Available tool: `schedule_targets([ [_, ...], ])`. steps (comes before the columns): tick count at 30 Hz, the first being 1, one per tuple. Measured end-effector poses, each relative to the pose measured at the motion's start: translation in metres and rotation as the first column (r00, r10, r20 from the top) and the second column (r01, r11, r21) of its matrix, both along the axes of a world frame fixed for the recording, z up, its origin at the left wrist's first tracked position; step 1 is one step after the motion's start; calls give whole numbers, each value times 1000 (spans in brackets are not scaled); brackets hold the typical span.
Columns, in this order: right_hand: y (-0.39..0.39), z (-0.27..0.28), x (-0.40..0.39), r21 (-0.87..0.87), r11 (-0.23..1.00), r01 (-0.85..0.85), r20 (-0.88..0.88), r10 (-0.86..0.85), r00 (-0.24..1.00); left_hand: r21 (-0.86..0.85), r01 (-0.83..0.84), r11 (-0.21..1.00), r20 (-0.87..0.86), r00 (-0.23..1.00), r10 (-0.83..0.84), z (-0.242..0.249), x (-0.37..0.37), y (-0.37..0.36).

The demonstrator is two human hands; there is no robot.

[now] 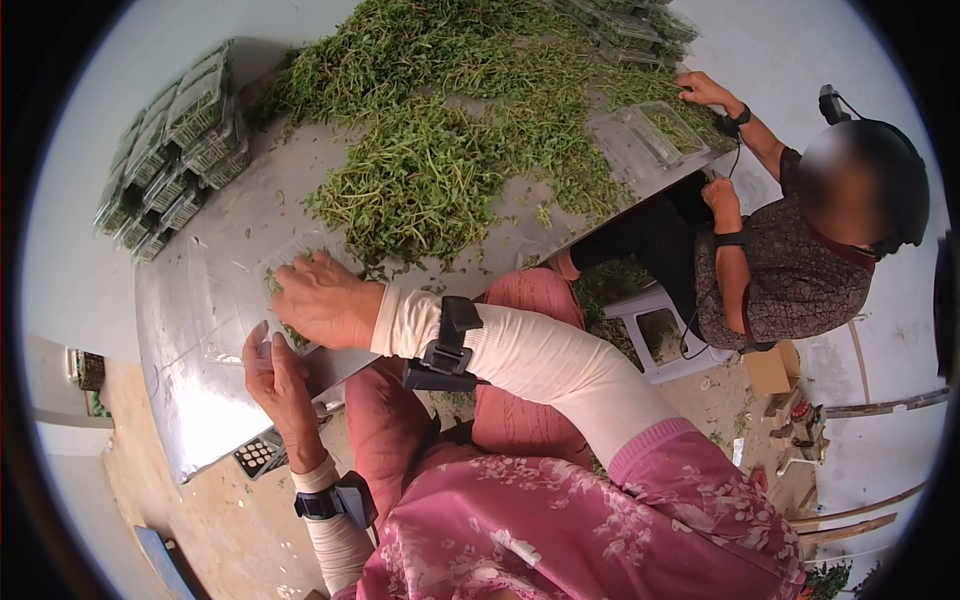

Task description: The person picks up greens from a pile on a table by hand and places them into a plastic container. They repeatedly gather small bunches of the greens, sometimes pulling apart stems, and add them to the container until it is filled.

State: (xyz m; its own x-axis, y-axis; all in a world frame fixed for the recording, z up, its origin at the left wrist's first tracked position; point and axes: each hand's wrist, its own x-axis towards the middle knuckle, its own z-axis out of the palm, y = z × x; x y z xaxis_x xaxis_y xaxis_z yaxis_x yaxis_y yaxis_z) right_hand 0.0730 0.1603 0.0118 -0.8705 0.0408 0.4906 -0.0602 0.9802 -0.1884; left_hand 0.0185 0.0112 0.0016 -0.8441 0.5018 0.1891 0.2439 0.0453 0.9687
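My left hand (276, 385) is at the near edge of a clear plastic clamshell box (225, 335), thumb and fingers closed on its side. The box lies on the metal table with its transparent lid folded out to the left. My right hand (325, 300) reaches into the box from above, fingers bent down over leafy greens (274, 282); the fingertips are partly hidden. A loose heap of the same green stems (410, 185) lies just beyond my right hand.
Filled clear boxes (190, 130) are stacked at the table's far left; more boxes (630, 35) stand at the back. At right, a seated co-worker (790, 250) has a hand near the greens, beside another open box (640, 145). A white plastic stool (655, 330) stands below.
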Motion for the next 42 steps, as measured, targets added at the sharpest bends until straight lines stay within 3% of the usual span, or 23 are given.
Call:
schedule_targets([
  [21,7,16,9,-100,993,-62,65,69,996,27,16,999,15,1000,-17,-6,-5,0],
  [28,15,19,9,-142,983,-115,-48,109,993,53,-3,999,-21,1000,4,-8,-4,2],
  [29,18,17,6,-99,988,-118,-189,98,977,63,6,998,-26,1000,-5,-7,-4,2],
  [32,33,39,13,-83,993,-85,-112,75,991,11,18,1000,1,1000,-18,-4,-6,-1],
  [33,40,43,15,-91,991,-97,-195,78,978,24,22,999,-5,1000,-22,-4,-6,-1],
  [36,68,60,33,-134,991,15,-108,-30,994,34,32,999,32,999,-33,0,-5,-2],
  [38,95,65,50,-148,985,84,-176,-110,978,57,35,998,42,998,-37,-2,-6,-1],
  [42,128,82,86,-305,899,314,-106,-360,927,79,28,996,70,997,-34,-1,-5,-2],
])
